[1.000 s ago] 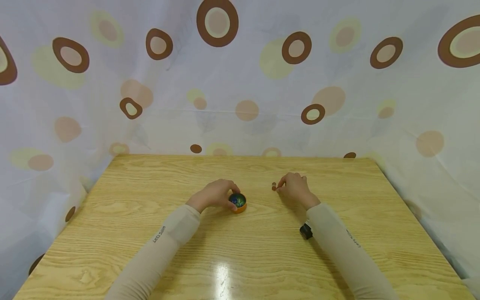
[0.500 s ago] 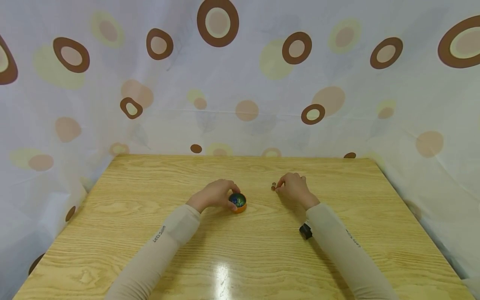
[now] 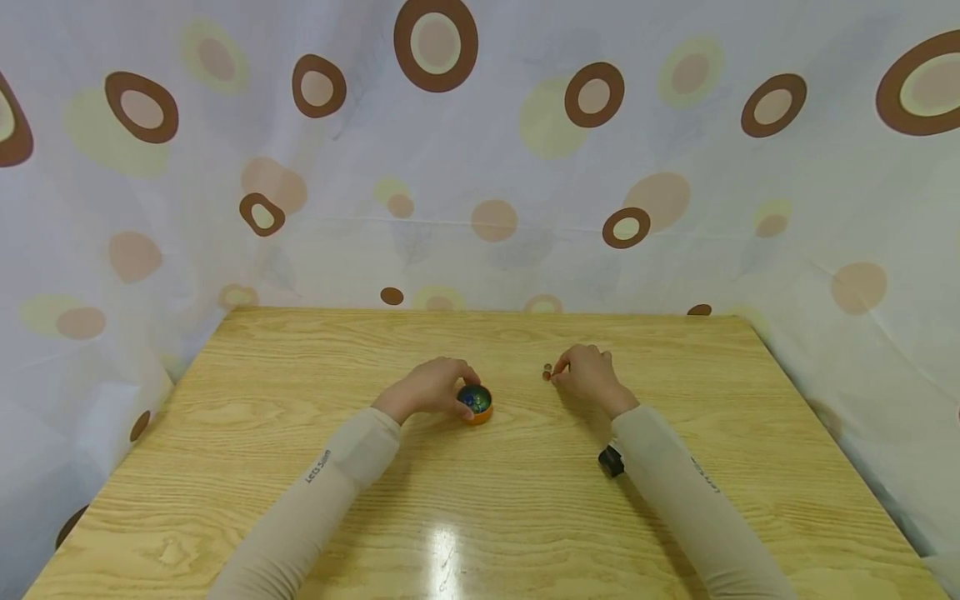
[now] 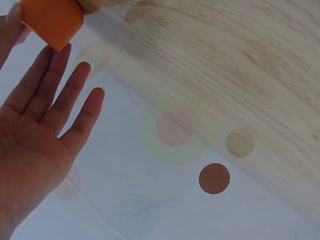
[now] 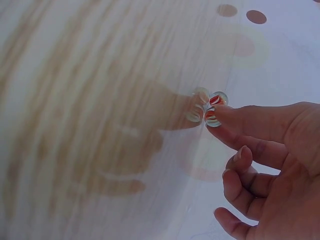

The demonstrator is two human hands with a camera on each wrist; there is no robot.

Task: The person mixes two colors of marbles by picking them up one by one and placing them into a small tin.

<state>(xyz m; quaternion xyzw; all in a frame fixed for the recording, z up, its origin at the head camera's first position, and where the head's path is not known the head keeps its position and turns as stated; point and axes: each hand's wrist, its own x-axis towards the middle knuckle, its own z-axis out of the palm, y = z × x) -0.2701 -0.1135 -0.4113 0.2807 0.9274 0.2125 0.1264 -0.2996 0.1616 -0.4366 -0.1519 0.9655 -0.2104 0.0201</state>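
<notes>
A small round orange bowl (image 3: 480, 419) stands on the table, its dark inside showing shiny blue and green shapes too small to make out. My left hand (image 3: 427, 389) grips the bowl's left side between thumb and fingers; in the left wrist view the bowl's orange wall (image 4: 57, 22) is partly cut off. Two clear glass marbles with red and white swirls lie close together to the right of the bowl. The nearer marble (image 5: 212, 118) is pinched at the thumb and index fingertips of my right hand (image 3: 590, 377). The farther marble (image 5: 218, 98) sits just beyond them.
The wooden table (image 3: 480, 517) has a glossy top that reflects the marbles and hand. A white curtain (image 3: 480, 150) with brown and pale spots hangs behind the table and along both sides. A black device (image 3: 611, 461) is on the right wrist.
The nearer marble has shifted very slightly left at my right fingertips. My left hand and the bowl stay in place.
</notes>
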